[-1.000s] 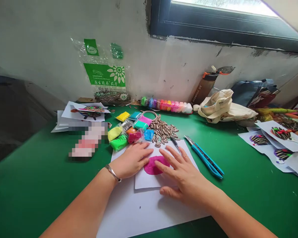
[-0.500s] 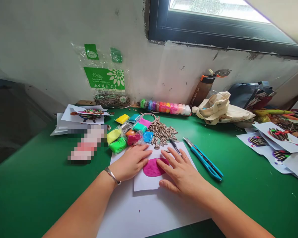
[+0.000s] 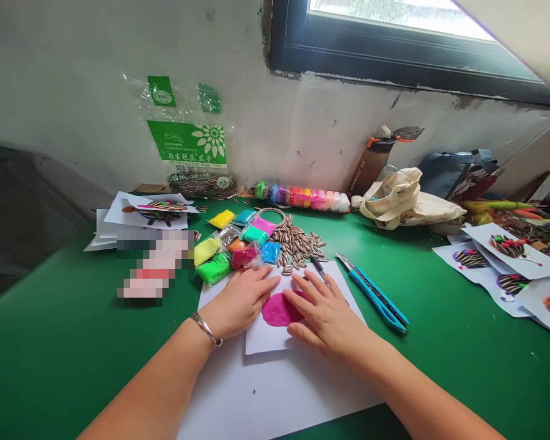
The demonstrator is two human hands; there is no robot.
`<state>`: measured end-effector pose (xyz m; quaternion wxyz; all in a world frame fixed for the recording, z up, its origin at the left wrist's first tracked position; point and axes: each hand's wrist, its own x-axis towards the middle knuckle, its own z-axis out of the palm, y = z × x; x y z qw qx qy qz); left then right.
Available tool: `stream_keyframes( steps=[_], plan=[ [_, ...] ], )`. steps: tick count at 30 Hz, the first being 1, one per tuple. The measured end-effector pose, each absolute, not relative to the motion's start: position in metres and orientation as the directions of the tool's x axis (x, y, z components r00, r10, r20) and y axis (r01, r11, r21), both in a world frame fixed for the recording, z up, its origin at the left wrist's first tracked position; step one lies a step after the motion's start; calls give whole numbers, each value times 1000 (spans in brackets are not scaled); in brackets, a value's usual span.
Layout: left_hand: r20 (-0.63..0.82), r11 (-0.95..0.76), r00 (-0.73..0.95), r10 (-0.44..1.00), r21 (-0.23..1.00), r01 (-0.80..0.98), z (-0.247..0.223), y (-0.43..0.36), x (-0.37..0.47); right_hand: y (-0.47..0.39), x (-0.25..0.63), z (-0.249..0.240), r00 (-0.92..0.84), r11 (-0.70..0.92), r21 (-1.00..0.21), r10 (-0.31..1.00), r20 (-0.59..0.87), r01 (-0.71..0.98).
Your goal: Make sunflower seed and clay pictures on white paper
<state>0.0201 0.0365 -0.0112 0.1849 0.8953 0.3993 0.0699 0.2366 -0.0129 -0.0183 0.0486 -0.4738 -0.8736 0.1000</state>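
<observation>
A flattened magenta clay patch (image 3: 277,310) is spread on a small white sheet (image 3: 266,343), which lies over a larger white sheet (image 3: 275,403). My left hand (image 3: 238,299) rests at the patch's left edge, fingers stretched out on the paper. Over the right part of the patch lies my right hand (image 3: 327,311), fingers spread, its index fingertip on the clay. Neither hand grasps anything. A dark pen (image 3: 317,265) is partly hidden behind the right hand's fingers. Just beyond both hands sit several bags of coloured clay (image 3: 215,267) and a pile of striped sunflower seeds (image 3: 297,240).
A blue utility knife (image 3: 378,296) lies right of the sheets. Finished seed pictures (image 3: 508,247) are at the right, more paper (image 3: 112,217) at the left. Along the wall stand a seed bag (image 3: 187,146), a row of clay colours (image 3: 309,198), a bottle (image 3: 371,162) and a cloth bag (image 3: 394,195).
My right hand has shifted slightly left across the magenta clay, covering a little more of it. The left hand stays nearly in place. The whole view has moved slightly.
</observation>
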Motion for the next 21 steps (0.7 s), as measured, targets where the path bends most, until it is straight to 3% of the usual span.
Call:
stream_keyframes(
  steps=[5, 12, 21],
  plan=[
    [-16, -607, 663, 748, 388, 694, -13, 37, 21, -12, 242, -15, -474, 455, -226, 880, -36, 861],
    [-24, -609, 663, 748, 372, 701, -12, 36, 21, -12, 238, -17, -525, 508, -216, 850, -26, 834],
    [-17, -619, 667, 745, 356, 700, -10, 37, 20, -13, 261, -8, -476, 463, -202, 879, -18, 863]
  ],
)
